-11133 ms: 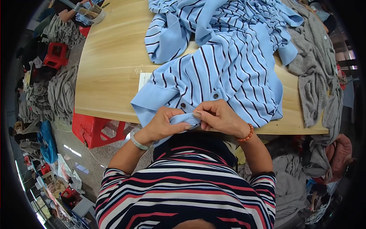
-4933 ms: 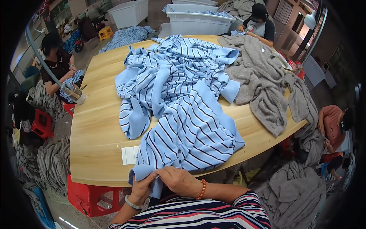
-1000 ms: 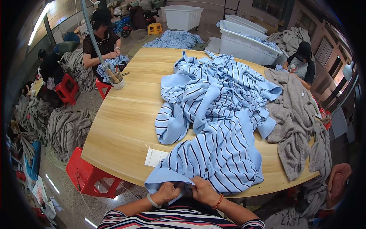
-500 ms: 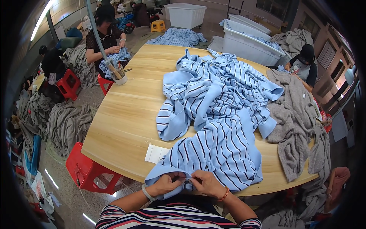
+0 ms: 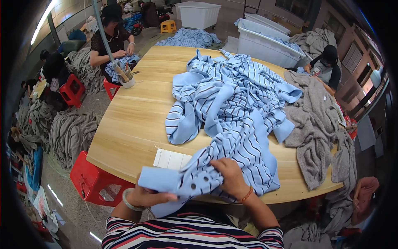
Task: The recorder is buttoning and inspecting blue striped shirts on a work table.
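Note:
A light blue knit garment with dark and white stripes (image 5: 248, 155) stretches over the table's near edge in front of me. My left hand (image 5: 150, 196) is closed round its plain blue band (image 5: 159, 178), thumb extended along the lower side. With fingers bent into the striped cloth, my right hand (image 5: 231, 177) grips the garment just right of several dark round buttons (image 5: 200, 183). Part of my right fingers is hidden by cloth. Beyond it, more of the same striped knitwear (image 5: 232, 95) lies heaped on the table. A white paper card (image 5: 171, 159) lies left of the garment.
The wooden table (image 5: 124, 120) carries grey-brown knitwear (image 5: 309, 124) at right and a pot of tools (image 5: 127, 81) at far left. A red stool (image 5: 89, 178) stands beside its left edge. Co-workers sit at far left and right; white bins (image 5: 265, 43) stand behind.
My hands have moved apart, left hand leftward and right hand up to the right. The garment's band is now raised and spread, bringing its buttons into view.

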Available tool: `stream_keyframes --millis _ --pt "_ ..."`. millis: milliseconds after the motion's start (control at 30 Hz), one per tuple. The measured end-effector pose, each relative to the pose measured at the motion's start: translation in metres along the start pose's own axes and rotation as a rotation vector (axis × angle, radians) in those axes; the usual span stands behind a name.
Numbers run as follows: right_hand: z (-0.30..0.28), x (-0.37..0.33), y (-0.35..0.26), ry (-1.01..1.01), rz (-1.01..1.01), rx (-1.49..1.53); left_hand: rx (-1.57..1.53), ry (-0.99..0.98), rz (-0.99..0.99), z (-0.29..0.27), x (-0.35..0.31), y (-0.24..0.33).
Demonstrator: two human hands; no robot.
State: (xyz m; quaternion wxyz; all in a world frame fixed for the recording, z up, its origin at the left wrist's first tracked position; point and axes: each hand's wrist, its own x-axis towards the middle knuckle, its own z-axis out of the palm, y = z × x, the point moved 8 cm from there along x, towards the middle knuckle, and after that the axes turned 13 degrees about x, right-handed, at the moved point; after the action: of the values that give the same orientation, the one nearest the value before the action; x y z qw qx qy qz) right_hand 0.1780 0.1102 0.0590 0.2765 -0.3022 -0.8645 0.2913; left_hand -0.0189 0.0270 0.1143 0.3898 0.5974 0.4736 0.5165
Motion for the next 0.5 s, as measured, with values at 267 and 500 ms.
stream_keyframes --millis 267,500 --pt "-0.046 0.004 -0.103 -0.147 -0.284 0.85 0.359 -0.141 0.185 0.074 0.018 -0.026" --pt "-0.093 -0.033 -0.037 0.036 -0.015 0.449 -0.26 -0.386 -0.039 0.114 0.046 -0.039"
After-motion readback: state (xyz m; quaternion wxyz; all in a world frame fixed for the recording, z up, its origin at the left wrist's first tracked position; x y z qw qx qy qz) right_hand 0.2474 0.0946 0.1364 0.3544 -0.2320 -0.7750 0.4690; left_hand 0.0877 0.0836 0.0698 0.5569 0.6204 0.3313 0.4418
